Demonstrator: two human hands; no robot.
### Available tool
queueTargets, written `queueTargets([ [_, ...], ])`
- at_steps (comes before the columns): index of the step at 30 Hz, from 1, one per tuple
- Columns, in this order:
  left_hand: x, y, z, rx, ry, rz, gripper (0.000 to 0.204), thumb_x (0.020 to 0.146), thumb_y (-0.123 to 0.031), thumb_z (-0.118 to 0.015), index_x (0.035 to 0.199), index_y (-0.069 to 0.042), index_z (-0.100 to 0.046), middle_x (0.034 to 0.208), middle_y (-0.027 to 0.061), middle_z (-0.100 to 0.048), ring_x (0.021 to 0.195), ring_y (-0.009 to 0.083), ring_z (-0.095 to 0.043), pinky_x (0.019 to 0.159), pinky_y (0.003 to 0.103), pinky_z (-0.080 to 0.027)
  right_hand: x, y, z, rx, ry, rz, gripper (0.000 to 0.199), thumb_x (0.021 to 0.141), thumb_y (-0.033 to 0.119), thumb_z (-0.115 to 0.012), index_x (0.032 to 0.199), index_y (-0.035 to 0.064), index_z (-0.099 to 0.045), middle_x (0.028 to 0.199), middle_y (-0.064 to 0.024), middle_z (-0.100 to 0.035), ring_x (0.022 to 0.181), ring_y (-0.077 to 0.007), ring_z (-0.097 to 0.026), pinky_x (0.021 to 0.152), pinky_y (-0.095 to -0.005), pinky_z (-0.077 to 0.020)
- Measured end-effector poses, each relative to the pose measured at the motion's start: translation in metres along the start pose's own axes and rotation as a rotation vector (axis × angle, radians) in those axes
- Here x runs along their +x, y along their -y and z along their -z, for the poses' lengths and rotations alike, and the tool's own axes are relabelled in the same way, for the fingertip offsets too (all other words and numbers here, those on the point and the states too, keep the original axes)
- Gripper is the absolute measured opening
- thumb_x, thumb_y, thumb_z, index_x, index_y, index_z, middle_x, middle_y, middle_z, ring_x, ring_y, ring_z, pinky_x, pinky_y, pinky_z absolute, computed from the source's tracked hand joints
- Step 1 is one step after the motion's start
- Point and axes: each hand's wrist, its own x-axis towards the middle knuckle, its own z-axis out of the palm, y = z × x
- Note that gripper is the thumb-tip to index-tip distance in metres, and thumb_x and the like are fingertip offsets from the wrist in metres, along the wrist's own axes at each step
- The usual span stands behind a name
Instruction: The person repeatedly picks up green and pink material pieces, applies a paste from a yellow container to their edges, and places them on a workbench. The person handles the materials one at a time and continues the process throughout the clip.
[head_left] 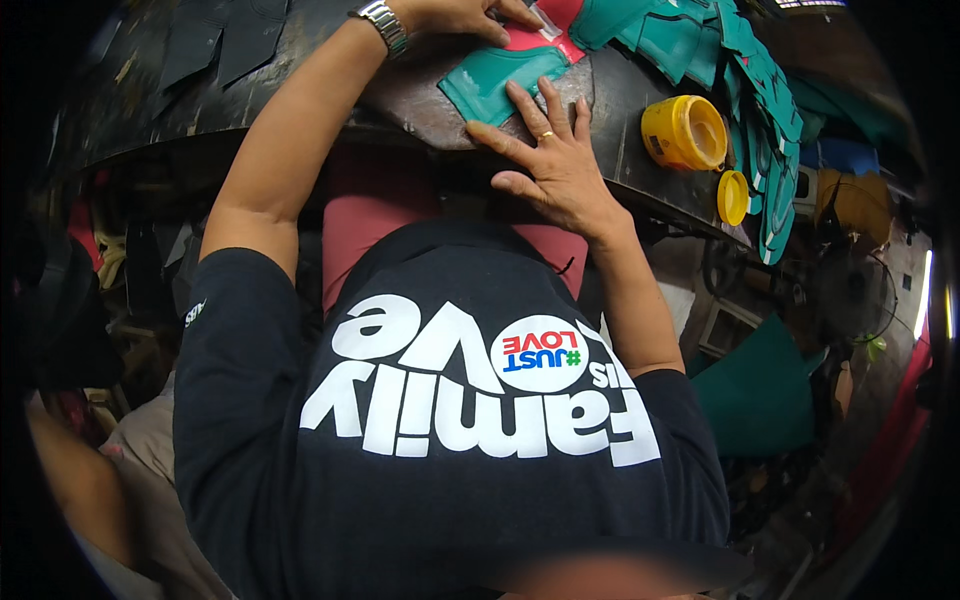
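Note:
My right hand (556,160) lies spread on the near edge of a teal cut piece of sheet material (495,85), its fingertips touching it. There is a ring on one finger. A red piece (530,38) with a small whitish patch adjoins the teal one on its far side. Over the red piece reaches my left hand (465,17), with a metal watch on its wrist. Its visible fingers are apart and stretched out, with nothing seen between them; the top edge of the view cuts off part of the hand. Both pieces rest on a worn brown board (410,95).
Right of my right hand stands an open yellow tub (685,133), its yellow lid (732,198) beside it. Overlapping teal pieces (755,90) run along the table's right side. Black pieces (215,45) lie on the dark table (130,100) at far left. Another person's arm (80,480) shows at lower left.

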Motion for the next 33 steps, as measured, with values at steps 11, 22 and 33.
queueTargets([
  [11,-0.002,0.022,-0.021,-0.019,-0.165,-0.032,0.048,0.087,-0.004,-0.067,0.134,-0.003,-0.059,0.132,0.0122,-0.062,0.121,0.0208,-0.059,0.103,0.033,-0.046,0.003,-0.032,-0.001,0.633,-0.514,-0.367,0.049,0.104,0.049,-0.042,0.128,0.0141,-0.067,0.147,-0.0221,-0.046,0.141,-0.0424,-0.033,0.117,-0.0514,-0.0220],
  [22,-0.004,0.016,-0.027,0.177,-0.250,0.028,0.045,0.087,-0.006,-0.069,0.132,-0.006,-0.063,0.132,0.0099,-0.063,0.115,0.0199,-0.062,0.100,0.033,-0.049,0.003,-0.022,-0.013,0.494,-0.447,-0.325,0.047,0.101,0.053,-0.046,0.123,0.0199,-0.071,0.149,-0.0242,-0.043,0.147,-0.0463,-0.021,0.114,-0.0663,-0.0141],
  [33,-0.004,0.005,-0.031,0.156,-0.288,0.046,0.043,0.083,-0.005,-0.071,0.126,-0.006,-0.067,0.124,0.0115,-0.068,0.108,0.0226,-0.066,0.095,0.034,-0.052,0.022,-0.047,-0.020,0.262,-0.293,-0.583,0.064,0.098,0.064,-0.041,0.152,0.0279,-0.042,0.161,-0.0227,-0.023,0.151,-0.0459,-0.006,0.113,-0.0704,-0.0034],
])
